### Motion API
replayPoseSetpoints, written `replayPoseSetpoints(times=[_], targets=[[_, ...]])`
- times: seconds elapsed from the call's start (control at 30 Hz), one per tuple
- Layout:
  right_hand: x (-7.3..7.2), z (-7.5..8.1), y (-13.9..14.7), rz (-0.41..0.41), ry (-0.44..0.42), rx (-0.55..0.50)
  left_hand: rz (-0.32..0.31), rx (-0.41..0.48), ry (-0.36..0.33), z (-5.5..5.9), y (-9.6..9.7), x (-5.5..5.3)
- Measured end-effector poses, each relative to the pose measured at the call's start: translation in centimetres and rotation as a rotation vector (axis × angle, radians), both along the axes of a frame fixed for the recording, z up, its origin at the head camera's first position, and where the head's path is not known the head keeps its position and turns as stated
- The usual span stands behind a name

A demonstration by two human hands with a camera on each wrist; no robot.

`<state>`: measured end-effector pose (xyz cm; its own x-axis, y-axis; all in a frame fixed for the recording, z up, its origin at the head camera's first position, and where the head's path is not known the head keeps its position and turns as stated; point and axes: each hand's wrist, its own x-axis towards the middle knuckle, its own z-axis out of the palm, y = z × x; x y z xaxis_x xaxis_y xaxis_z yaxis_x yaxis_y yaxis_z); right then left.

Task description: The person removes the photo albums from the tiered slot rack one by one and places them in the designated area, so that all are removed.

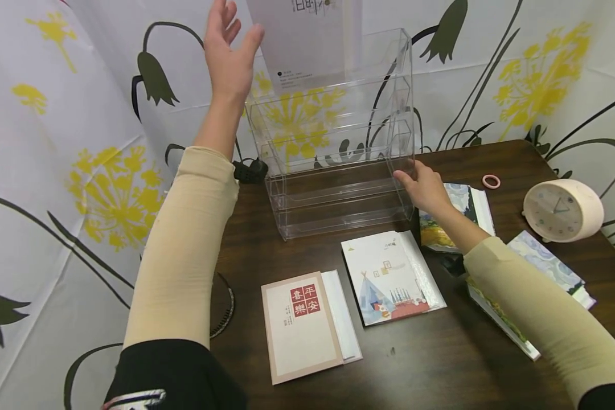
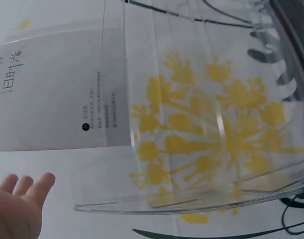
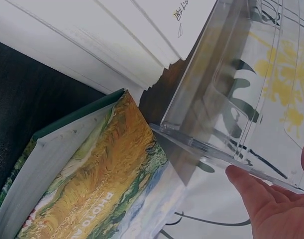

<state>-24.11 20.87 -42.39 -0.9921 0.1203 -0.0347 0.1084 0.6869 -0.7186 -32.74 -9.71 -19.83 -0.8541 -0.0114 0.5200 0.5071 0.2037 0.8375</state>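
Observation:
A clear tiered display rack (image 1: 338,228) stands at the back of the table. In its top tier is a pale grey booklet (image 1: 307,51) with printed characters, also visible in the left wrist view (image 2: 57,94). My left hand (image 1: 230,62) is raised beside the booklet's left edge, fingers and thumb spread and holding nothing. My right hand (image 1: 425,188) is at the rack's right side, its fingers extended. In the right wrist view, the thumb (image 3: 241,179) lies against the rack's side edge. Part of the right fingers is cut off there.
Two white albums, one with red characters (image 1: 297,336) and one with a tent picture (image 1: 384,285), lie before the rack. Painted-cover albums (image 1: 461,205) are near my right forearm. A round clock (image 1: 558,210) and pink ring (image 1: 491,181) are on the right.

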Motion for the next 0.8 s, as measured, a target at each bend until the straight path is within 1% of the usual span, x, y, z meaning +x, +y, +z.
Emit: replayPoseSetpoints(times=[0.07,0.1,0.17,0.23,0.27,0.33,0.4,0.5,0.6,0.7,0.73,0.8], targets=[[0.0,0.0,0.1,0.000,-0.006,-0.006,-0.051,-0.001,-0.001,0.4,0.5,-0.6],[0.0,-0.1,0.1,0.001,-0.009,-0.009,-0.083,0.015,-0.005,0.5,0.8,-0.9],[0.0,-0.1,0.2,0.005,-0.010,-0.009,-0.130,0.044,-0.050,0.5,1.2,-1.2],[0.0,-0.1,0.2,0.010,-0.005,-0.007,-0.149,0.051,-0.103,0.4,1.6,-1.4],[-0.1,-0.1,0.2,0.011,-0.003,-0.006,-0.148,0.051,-0.133,0.3,1.7,-1.5],[-0.1,-0.1,0.2,0.013,0.004,-0.004,-0.111,0.006,-0.185,0.2,1.8,-1.6],[-0.1,0.0,0.1,0.010,0.009,-0.007,-0.072,-0.021,-0.218,0.0,1.8,-2.0],[-0.2,0.0,0.0,0.007,0.006,-0.016,-0.011,-0.054,-0.242,-0.5,1.7,-2.8],[-0.2,0.0,-0.1,0.002,0.004,-0.020,0.048,-0.054,-0.245,-1.0,1.8,-4.0],[-0.2,-0.1,-0.2,0.001,0.005,-0.014,0.076,-0.025,-0.242,-1.1,1.9,-4.7],[-0.1,-0.1,-0.2,0.000,0.006,-0.013,0.076,-0.013,-0.244,-1.1,2.0,-4.8],[-0.1,0.0,-0.2,-0.005,0.009,-0.011,0.058,0.015,-0.249,-1.1,2.2,-4.7]])
